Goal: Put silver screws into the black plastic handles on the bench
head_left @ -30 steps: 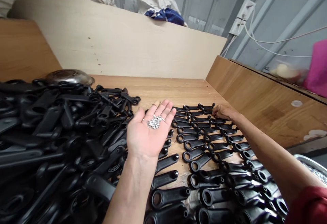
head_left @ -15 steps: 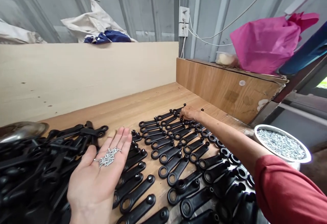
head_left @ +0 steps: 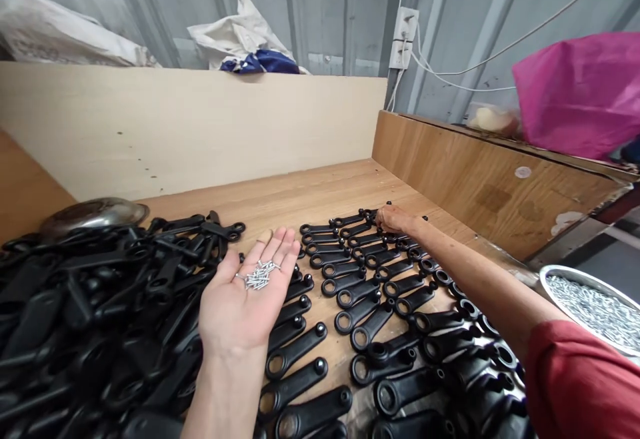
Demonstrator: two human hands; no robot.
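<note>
My left hand [head_left: 240,305] is palm up with fingers stretched out, holding a small heap of silver screws [head_left: 261,275] on the palm. My right hand [head_left: 397,219] reaches to the far end of the rows, its fingers bent together at the black ring-ended levers [head_left: 350,221]. What its fingertips pinch, if anything, is hidden. The levers lie side by side in rows, ring ends toward the left; several near ones show a bright metal spot at the narrow end, such as one lever [head_left: 295,352] beside my left wrist.
A jumbled pile of black levers [head_left: 125,305] fills the left side, with an upturned metal bowl [head_left: 95,215] behind it. At right stands a metal bowl [head_left: 550,271] full of silver screws. Boards [head_left: 240,119] wall the table; a pink bag [head_left: 575,95] sits on the right ledge.
The view has turned left, so everything sits further right in the picture. My right hand stays at the far rows, and my left palm still carries the screws.
</note>
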